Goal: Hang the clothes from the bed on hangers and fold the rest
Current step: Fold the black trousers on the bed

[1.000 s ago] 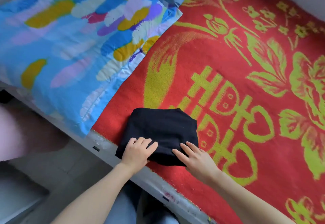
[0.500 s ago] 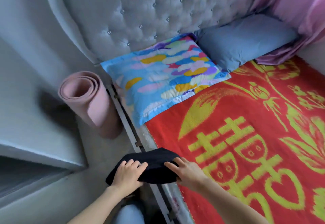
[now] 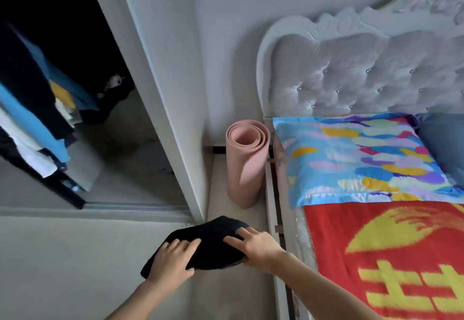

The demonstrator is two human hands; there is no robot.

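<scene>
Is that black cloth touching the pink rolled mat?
Apart. The head view shows bare floor between the black cloth and the pink rolled mat.

A home bedroom: tufted headboard [image 3: 351, 73], pillows [image 3: 364, 159], open wardrobe [image 3: 62, 119].

Red blanket [image 3: 326, 234] — large yellow character, cut off — not legible.

We have lifted the folded black garment [image 3: 213, 242] off the bed [image 3: 270, 209]; our left hand [image 3: 173, 260] and right hand [image 3: 256, 245] now hold it above the floor [image 3: 226, 294]. Our view has swung left, revealing the open wardrobe [image 3: 62, 93].
</scene>
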